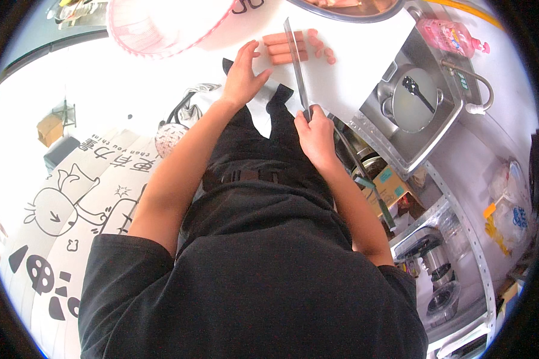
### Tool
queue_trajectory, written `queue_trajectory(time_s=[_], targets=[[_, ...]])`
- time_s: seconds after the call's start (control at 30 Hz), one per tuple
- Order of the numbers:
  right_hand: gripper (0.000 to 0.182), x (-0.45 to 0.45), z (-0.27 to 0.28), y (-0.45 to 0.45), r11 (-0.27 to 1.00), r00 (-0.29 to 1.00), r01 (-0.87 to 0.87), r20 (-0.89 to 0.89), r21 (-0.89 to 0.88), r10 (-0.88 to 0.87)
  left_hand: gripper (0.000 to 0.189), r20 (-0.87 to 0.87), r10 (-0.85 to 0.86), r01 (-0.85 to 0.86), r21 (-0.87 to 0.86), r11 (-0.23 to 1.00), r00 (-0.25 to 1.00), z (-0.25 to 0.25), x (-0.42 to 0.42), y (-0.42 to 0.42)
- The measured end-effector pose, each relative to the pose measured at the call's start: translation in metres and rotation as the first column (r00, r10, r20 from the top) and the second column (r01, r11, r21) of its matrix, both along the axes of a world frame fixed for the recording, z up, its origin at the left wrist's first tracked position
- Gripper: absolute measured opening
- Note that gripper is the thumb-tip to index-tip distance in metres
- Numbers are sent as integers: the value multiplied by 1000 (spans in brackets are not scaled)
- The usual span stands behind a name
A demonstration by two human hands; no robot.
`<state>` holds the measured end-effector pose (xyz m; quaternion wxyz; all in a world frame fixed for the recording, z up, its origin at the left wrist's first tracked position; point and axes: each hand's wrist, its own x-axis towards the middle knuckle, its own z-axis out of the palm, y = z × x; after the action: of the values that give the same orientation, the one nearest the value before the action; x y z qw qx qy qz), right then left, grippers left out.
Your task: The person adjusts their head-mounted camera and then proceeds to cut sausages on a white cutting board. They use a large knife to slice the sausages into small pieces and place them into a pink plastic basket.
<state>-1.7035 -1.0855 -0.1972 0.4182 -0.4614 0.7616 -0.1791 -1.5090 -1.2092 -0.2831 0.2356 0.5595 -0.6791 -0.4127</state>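
Three sausages [280,48] lie side by side on the white work surface [355,58]. The long blade of a knife [298,67] reaches over their right part; whether it touches them I cannot tell. My right hand [316,134] is closed around the knife's handle. Just left of the sausages is my left hand [247,74], its fingers apart and nothing in it. Several cut sausage pieces [315,42] lie to the right of the blade.
A pink plastic basket [161,51] stands at the upper left, and a metal-rimmed bowl [355,19] at the top. On the right are a steel sink [431,150] holding a pot with a black utensil, a curved faucet [487,87] and a pink pump bottle [447,36].
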Motion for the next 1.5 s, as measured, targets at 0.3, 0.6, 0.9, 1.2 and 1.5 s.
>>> queue_trajectory(time_s=[0.3,0.6,0.9,1.2,1.5], targets=[[35,-20,-3,15,997,992,67,-114,47,-61,73,12,102,-103,74,992,995,-4,-24,2],[32,-12,-20,22,993,992,116,-43,32,-115,71,4,83,-83,114,990,997,5,-27,-1],[30,-12,-9,18,996,996,82,-43,24,-81,69,18,76,-77,138,987,997,10,-26,-3],[26,6,-3,2,999,999,28,20,-27,-27,69,-47,103,-93,180,979,994,3,-19,-1],[26,8,-3,-2,1000,1000,21,14,1,-21,68,-44,75,-69,128,989,996,4,-18,-3]])
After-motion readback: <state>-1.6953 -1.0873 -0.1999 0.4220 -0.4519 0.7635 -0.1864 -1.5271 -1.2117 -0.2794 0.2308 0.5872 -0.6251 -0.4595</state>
